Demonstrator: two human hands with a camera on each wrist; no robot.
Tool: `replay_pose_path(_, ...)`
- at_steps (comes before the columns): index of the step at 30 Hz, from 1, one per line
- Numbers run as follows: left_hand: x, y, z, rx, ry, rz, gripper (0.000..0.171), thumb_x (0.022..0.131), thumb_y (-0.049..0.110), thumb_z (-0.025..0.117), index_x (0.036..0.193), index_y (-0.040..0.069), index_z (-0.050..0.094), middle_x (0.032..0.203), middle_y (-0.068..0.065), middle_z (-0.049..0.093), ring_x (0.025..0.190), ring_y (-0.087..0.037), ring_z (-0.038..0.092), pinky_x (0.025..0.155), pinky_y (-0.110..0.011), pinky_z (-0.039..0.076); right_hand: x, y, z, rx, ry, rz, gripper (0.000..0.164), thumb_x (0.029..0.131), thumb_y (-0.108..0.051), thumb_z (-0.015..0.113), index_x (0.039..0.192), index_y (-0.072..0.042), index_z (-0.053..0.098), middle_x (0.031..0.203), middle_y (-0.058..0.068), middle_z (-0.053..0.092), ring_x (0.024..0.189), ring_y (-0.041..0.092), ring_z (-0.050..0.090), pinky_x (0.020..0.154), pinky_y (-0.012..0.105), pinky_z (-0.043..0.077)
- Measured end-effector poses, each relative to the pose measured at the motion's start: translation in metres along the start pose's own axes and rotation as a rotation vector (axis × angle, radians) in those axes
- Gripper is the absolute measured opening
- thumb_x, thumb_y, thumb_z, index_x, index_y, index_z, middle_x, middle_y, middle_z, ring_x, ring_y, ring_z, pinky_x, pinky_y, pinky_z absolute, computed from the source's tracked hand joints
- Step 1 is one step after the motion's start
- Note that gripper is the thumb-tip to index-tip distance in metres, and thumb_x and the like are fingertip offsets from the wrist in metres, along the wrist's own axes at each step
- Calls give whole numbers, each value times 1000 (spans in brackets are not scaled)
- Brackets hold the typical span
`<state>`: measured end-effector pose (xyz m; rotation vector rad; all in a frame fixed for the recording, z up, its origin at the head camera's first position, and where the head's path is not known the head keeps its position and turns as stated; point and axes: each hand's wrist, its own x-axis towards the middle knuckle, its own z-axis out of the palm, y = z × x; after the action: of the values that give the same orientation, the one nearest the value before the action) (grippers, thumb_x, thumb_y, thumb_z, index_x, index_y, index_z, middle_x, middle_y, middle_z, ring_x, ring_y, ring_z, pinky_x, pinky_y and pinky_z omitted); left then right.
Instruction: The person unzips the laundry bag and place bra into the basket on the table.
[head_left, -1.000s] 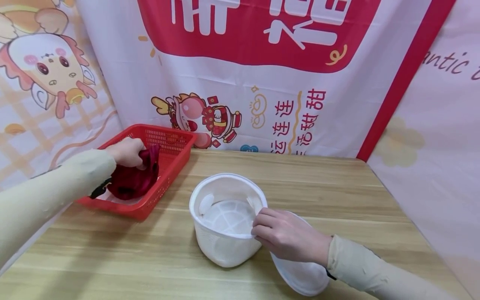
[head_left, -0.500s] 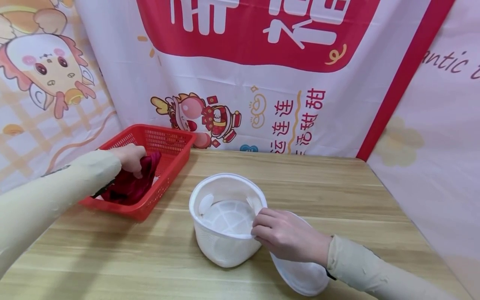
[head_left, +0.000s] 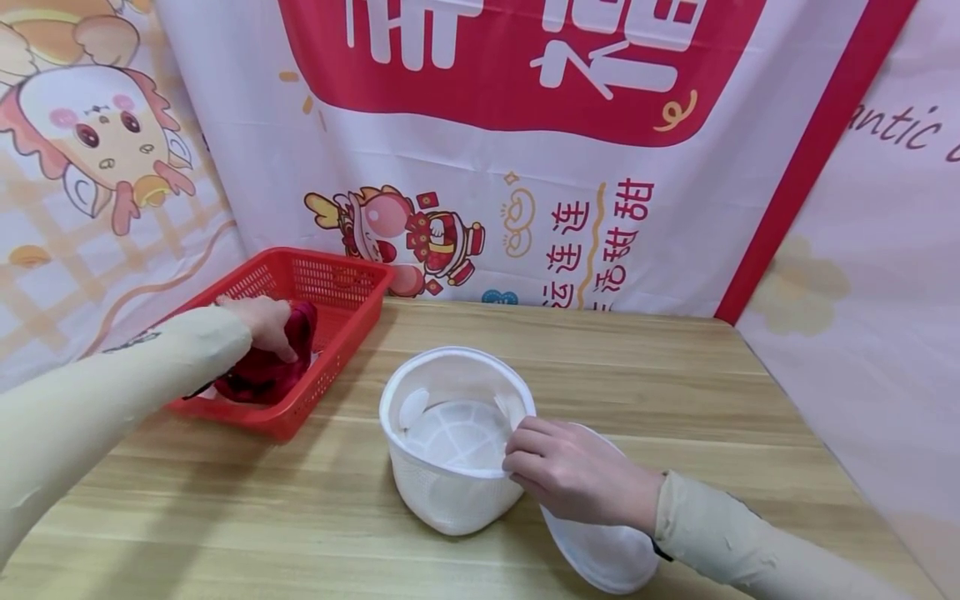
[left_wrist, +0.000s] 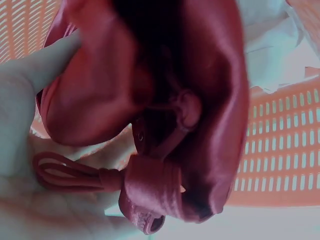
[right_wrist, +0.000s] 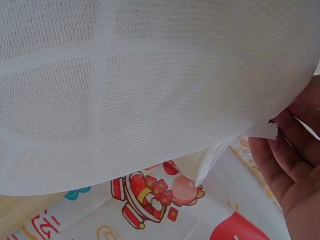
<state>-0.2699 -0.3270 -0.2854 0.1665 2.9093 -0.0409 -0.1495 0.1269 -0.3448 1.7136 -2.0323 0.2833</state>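
Inside a red plastic basket (head_left: pixel 347 325), my left hand (head_left: pixel 262 323) holds a dark red satin garment (head_left: pixel 281 375). In the left wrist view the glossy garment (left_wrist: pixel 215 125) hangs in folds with a thick strap and thin looped cords, the fingers (left_wrist: pixel 75 210) around its left side. My right hand (head_left: pixel 558 467) pinches the rim of a white mesh laundry bag (head_left: pixel 450 500), which stands upright with its mouth open. Its round lid (head_left: pixel 607 554) hangs folded out under that hand. The right wrist view shows the mesh (right_wrist: pixel 125 100) close up, with the right fingers (right_wrist: pixel 290 145) at a small fabric tab.
The bag stands on a wood-grain table (head_left: pixel 637 367), with the basket at the back left. A printed cloth backdrop (head_left: pixel 465 158) rises along the table's back edge, and more cloth lines both sides. Something white (left_wrist: pixel 272 45) lies in the basket beside the garment.
My left hand has lowered slightly and moved a little to the right, and the red garment has sunk lower into the basket. The right hand and the mesh laundry bag have stayed put.
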Motion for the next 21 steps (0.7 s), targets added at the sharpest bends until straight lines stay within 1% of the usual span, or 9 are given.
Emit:
replay_pose_path(2, 1, 0, 3, 31, 25, -35, 76, 69, 48, 85, 112, -8, 57, 95, -25, 60, 100, -54, 51, 88, -85, 11, 0, 0, 0, 2, 2, 0, 15, 81, -4, 74, 93, -10, 67, 92, -2, 59, 86, 11, 55, 72, 21, 52)
replay_pose_path(3, 1, 0, 4, 45, 37, -47, 83, 68, 51, 84, 116, -10, 54, 99, -29, 58, 104, -58, 48, 89, -85, 6, 0, 0, 0, -4, 4, -2, 14, 82, -5, 74, 93, -10, 67, 92, -2, 59, 85, 11, 55, 72, 21, 51)
replay_pose_path(4, 2, 0, 6, 62, 47, -57, 89, 68, 56, 83, 118, -11, 52, 103, -32, 57, 107, -61, 45, 89, -85, 3, 0, 0, 0, -10, 6, -5, 13, 82, -5, 73, 93, -10, 67, 91, -3, 58, 85, 11, 55, 72, 21, 51)
replay_pose_path(7, 3, 3, 8, 83, 60, -85, 105, 64, 69, 78, 123, -13, 49, 110, -37, 52, 111, -63, 39, 89, -86, 1, 0, 1, 1, -15, 11, -3, 10, 84, -6, 71, 92, -11, 67, 90, -3, 58, 84, 11, 54, 71, 22, 51)
replay_pose_path(10, 3, 8, 8, 49, 40, -99, 118, 62, 79, 70, 130, -14, 45, 117, -41, 47, 114, -65, 36, 87, -87, 5, -1, 1, 1, -6, 10, 7, 10, 84, -6, 71, 92, -11, 67, 91, -3, 57, 84, 12, 54, 71, 22, 51)
replay_pose_path(12, 3, 12, 8, 21, 18, -105, 123, 63, 83, 64, 134, -15, 42, 122, -43, 44, 118, -66, 33, 87, -87, 6, -2, 1, 0, 11, 5, 15, 10, 84, -7, 71, 92, -11, 67, 92, -3, 58, 85, 12, 54, 71, 23, 51)
replay_pose_path(14, 2, 16, 8, -6, -1, -115, 123, 68, 85, 57, 136, -15, 39, 129, -44, 40, 121, -65, 30, 89, -86, 7, -3, 1, 0, 21, 4, 12, 9, 85, -7, 71, 93, -11, 67, 92, -3, 57, 85, 11, 54, 72, 23, 51)
replay_pose_path(17, 1, 20, 4, -33, -11, -113, 117, 77, 85, 47, 137, -16, 39, 133, -44, 37, 124, -63, 29, 91, -84, 6, -4, 1, -1, 30, 5, 7, 8, 87, -9, 70, 93, -12, 66, 93, -3, 57, 86, 11, 53, 72, 23, 50)
replay_pose_path(21, 0, 25, -7, -89, -11, -77, 109, 87, 79, 35, 138, -17, 35, 135, -45, 34, 124, -64, 27, 92, -84, 7, -5, 0, -3, 35, 14, -2, 7, 88, -10, 69, 93, -12, 66, 93, -3, 57, 86, 11, 52, 73, 22, 50)
